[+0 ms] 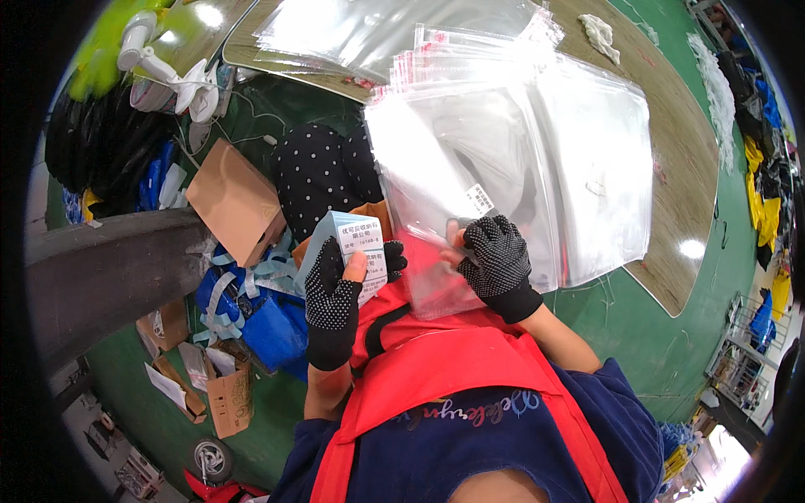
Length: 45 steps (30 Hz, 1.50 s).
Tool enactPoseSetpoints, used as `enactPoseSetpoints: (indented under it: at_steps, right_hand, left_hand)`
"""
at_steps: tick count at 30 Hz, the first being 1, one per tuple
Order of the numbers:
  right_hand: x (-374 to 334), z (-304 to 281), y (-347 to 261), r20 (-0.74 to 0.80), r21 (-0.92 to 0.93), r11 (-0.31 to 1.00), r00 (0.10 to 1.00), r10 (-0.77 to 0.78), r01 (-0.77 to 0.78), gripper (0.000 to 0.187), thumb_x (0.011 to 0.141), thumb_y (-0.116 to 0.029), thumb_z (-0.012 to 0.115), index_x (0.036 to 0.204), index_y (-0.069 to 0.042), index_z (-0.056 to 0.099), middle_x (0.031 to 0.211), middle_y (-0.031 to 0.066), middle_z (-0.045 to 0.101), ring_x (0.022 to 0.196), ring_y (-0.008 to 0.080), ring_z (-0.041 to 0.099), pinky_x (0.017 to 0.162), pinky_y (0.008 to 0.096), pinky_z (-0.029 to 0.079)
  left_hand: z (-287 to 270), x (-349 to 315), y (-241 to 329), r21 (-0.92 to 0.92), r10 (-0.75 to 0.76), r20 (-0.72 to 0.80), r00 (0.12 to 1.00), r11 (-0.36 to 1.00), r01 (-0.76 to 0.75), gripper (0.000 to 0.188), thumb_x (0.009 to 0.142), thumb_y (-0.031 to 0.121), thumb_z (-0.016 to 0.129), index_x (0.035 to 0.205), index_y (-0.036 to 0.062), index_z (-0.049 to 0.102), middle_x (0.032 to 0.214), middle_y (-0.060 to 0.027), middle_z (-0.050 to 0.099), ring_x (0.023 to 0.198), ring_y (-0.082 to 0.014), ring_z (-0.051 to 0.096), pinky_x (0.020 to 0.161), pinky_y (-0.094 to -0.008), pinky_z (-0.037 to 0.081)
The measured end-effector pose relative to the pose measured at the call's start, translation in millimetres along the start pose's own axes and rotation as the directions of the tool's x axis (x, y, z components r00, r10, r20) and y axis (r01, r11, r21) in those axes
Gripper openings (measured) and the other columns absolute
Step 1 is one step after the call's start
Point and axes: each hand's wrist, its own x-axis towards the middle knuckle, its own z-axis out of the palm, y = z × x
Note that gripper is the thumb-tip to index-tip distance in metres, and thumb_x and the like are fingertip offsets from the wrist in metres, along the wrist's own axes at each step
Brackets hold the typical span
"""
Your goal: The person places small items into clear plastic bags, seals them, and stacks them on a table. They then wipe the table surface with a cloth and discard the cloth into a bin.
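Observation:
My left hand (338, 289), in a black glove with white dots and bare fingertips, grips a strip of white printed labels (361, 233) with pale blue backing. The thumb presses on its face. To the right, my right hand (496, 261), gloved alike, has its fingers curled and its bare thumb and forefinger tips at the near part of a clear plastic bag (428, 159). One white label (480, 200) lies on that bag, just beyond my right fingers. The bag tops a fanned stack of clear bags (591, 168) that overhangs the table edge towards my lap.
The wood-look table (683, 193) carries more clear bags (335, 33) at the far side and a crumpled white scrap (599, 38). Left of me are a brown cardboard box (235, 201), blue bags with pale straps (272, 331), and an opened carton (229, 394) on the green floor.

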Motion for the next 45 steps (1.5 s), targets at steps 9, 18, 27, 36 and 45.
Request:
enactPoseSetpoints:
  at_steps: [9,18,27,36,45]
  right_hand:
    - [-13.3,-28.8,34.0,-0.023,0.524,0.757,0.883,0.469,-0.389,0.012,0.084,-0.011,0.062,0.088,-0.001,0.064,0.076,0.0092,0.064,0.07,0.0119,0.059,0.066,0.0277,0.047]
    - [-50.0,-141.8,122.1,-0.944,0.12,0.905,0.234,0.231,-0.407,0.029,0.095,-0.021,0.046,0.11,0.002,0.056,0.096,0.0087,0.06,0.079,0.0162,0.054,0.073,0.0296,0.046]
    - [18.5,-16.8,-30.9,-0.081,0.703,0.693,0.949,0.305,-0.163,0.031,0.073,-0.007,0.073,0.103,-0.008,0.063,0.079,0.0069,0.061,0.072,0.0151,0.061,0.067,0.0275,0.049]
    - [22.3,-36.5,-14.7,0.148,0.689,0.717,0.989,-0.005,-0.1,0.014,0.071,-0.013,0.074,0.08,-0.003,0.069,0.073,0.0074,0.054,0.066,0.0173,0.054,0.061,0.0284,0.044]
    - [32.1,-29.1,25.2,-0.444,-0.215,0.976,0.887,-0.124,0.028,0.003,0.074,-0.005,0.065,0.073,-0.007,0.063,0.066,0.0081,0.057,0.062,0.0242,0.055,0.055,0.0336,0.042]
  left_hand:
    - [8.3,25.5,-51.4,0.436,0.009,0.088,0.996,0.899,-0.047,0.034,0.091,0.011,0.049,0.122,-0.0031,0.047,0.111,-0.0105,0.059,0.096,-0.0156,0.057,0.084,-0.0269,0.046]
    - [14.8,25.8,-48.3,0.308,0.046,0.132,0.99,0.948,-0.085,0.035,0.092,0.011,0.047,0.125,-0.0024,0.044,0.111,-0.0129,0.06,0.098,-0.0172,0.058,0.083,-0.0273,0.047]
    - [25.3,-2.2,-3.2,0.497,-0.027,0.24,0.971,0.862,-0.099,0.035,0.091,0.013,0.049,0.122,-0.0027,0.046,0.099,-0.0114,0.062,0.089,-0.0178,0.06,0.078,-0.029,0.047]
    - [11.7,-11.4,-10.0,0.71,0.131,0.332,0.934,0.617,-0.339,0.03,0.086,0.02,0.059,0.108,0.0,0.06,0.086,-0.0197,0.065,0.079,-0.0301,0.065,0.07,-0.0353,0.048]
    - [-18.3,-5.1,-15.1,0.441,0.003,0.087,0.996,0.896,-0.041,0.027,0.089,0.014,0.053,0.112,-0.0011,0.055,0.097,-0.0126,0.063,0.087,-0.0176,0.061,0.077,-0.0289,0.048]
